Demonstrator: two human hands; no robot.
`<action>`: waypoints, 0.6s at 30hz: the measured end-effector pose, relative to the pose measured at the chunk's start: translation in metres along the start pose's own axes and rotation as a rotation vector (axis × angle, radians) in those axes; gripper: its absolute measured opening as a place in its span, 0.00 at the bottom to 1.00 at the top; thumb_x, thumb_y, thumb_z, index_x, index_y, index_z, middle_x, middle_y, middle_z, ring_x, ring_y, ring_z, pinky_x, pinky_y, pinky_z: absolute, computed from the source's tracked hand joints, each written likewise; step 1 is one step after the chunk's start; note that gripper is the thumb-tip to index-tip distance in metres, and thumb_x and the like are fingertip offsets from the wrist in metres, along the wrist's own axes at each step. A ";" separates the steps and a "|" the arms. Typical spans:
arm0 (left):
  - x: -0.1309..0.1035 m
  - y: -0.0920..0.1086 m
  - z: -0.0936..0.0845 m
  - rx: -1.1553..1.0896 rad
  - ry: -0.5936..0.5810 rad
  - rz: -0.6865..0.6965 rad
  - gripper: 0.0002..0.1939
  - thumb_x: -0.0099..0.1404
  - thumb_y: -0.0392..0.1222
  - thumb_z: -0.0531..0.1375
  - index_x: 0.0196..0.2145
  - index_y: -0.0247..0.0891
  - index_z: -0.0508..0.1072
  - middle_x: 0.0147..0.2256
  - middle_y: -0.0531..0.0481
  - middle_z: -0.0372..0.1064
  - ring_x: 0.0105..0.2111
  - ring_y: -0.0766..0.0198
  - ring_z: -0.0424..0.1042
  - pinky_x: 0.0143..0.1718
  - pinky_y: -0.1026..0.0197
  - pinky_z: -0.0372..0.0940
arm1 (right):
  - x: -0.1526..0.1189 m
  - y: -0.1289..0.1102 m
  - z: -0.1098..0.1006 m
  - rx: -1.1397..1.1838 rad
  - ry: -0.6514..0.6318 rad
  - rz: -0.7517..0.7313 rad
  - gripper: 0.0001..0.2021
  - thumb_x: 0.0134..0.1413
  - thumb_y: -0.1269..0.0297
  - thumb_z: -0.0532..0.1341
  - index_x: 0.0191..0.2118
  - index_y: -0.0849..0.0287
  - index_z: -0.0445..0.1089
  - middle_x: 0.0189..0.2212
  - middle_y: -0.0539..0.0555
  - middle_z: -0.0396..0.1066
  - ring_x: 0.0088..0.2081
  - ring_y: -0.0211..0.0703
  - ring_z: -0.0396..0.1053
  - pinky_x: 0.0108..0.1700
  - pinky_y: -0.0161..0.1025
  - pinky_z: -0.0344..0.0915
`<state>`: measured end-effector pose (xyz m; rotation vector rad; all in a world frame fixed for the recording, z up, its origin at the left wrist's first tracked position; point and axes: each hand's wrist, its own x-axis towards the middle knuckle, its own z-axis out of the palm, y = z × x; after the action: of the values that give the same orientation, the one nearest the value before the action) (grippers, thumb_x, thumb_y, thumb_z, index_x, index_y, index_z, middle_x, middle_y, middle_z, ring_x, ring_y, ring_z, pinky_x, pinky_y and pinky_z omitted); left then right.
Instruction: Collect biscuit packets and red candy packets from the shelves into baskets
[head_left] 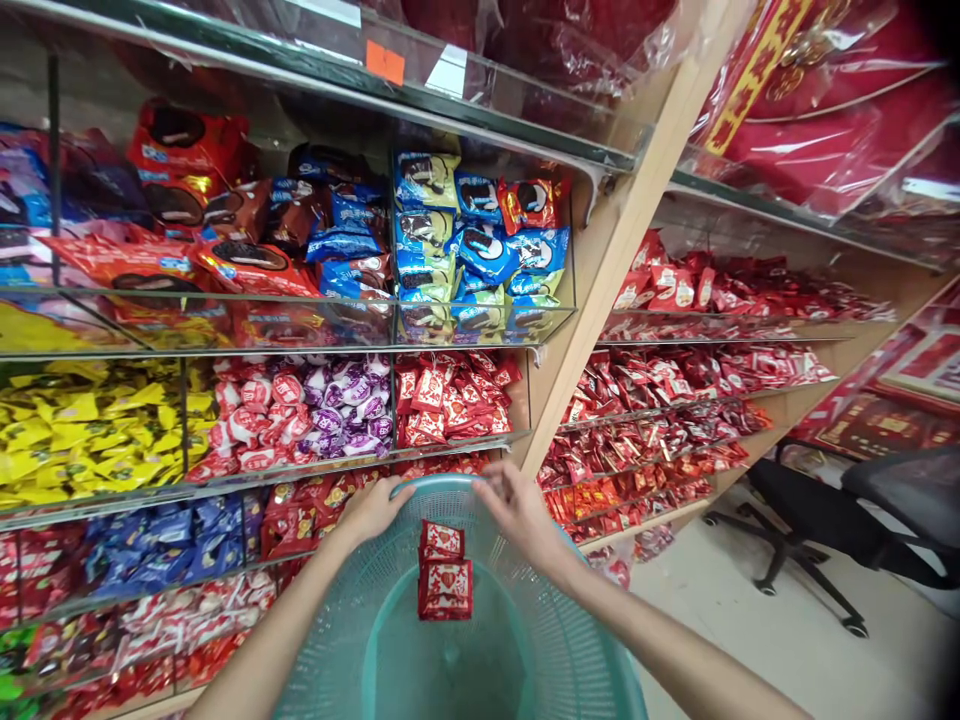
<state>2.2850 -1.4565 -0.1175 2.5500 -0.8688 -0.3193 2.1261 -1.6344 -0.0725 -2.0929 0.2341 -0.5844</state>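
A teal plastic basket [442, 484] with slotted sides is tilted toward me in front of the candy shelves. My left hand [373, 512] grips its far rim on the left, thumb over the edge. On the right part of the same rim, my right hand [519, 512] holds on with thumb and fingers, some of them lifted a little. Small red-and-white candy packets [445, 588] lie inside the basket against its far wall. Just beyond the rim, a shelf compartment holds similar red-and-white packets [454, 400].
Glass-fronted shelves carry yellow packets [97, 430], purple-and-white candies [349, 405], blue packets [161, 540] and cookie packs [484, 240]. A wooden upright [607, 270] divides them from red packets [660, 385] at right. A black office chair [817, 510] stands on the floor at right.
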 end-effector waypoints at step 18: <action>-0.001 -0.001 0.000 -0.001 0.014 0.029 0.28 0.62 0.61 0.42 0.47 0.42 0.69 0.47 0.44 0.70 0.46 0.51 0.68 0.43 0.57 0.60 | 0.091 -0.042 -0.028 -0.203 0.262 -0.110 0.17 0.45 0.53 0.60 0.37 0.58 0.60 0.28 0.50 0.66 0.30 0.40 0.65 0.34 0.38 0.60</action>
<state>2.2851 -1.4551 -0.1175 2.5333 -0.8996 -0.2920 2.1890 -1.6659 0.0036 -2.2312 0.3410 -0.9363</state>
